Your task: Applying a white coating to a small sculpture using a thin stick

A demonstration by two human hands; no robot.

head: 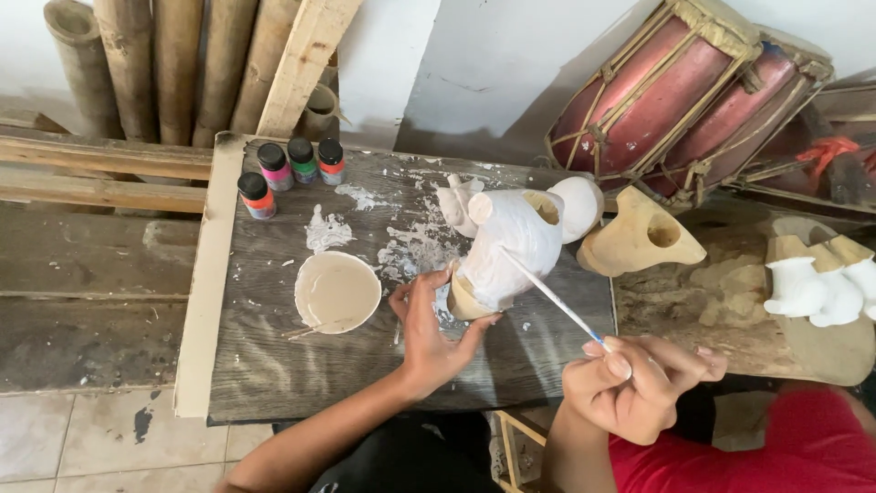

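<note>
Right now the person is painting a carved wooden figure white, and the job looks well along: most of its body is coated, while the base by the palm still shows bare wood. The figure stands near the middle of the bench, a little toward the far edge. The left hand cups its lower end, fingers curled against the base to steady it. The right hand, out past the near right corner, has its fingers pinched tight on a thin paintbrush whose tip rests against the figure's white flank.

Just left of the figure sits a shallow bowl of pale paint, with dried white smears on the boards around it. Four small paint bottles stand at the far left corner. An unpainted carving lies off the right edge, three white-coated ones farther right, and two red drums lean against the wall behind.

To my eye the next stroke calls for turning the figure in the left hand so the bare patch faces the brush, and likely a fresh dip in the bowl first.
</note>
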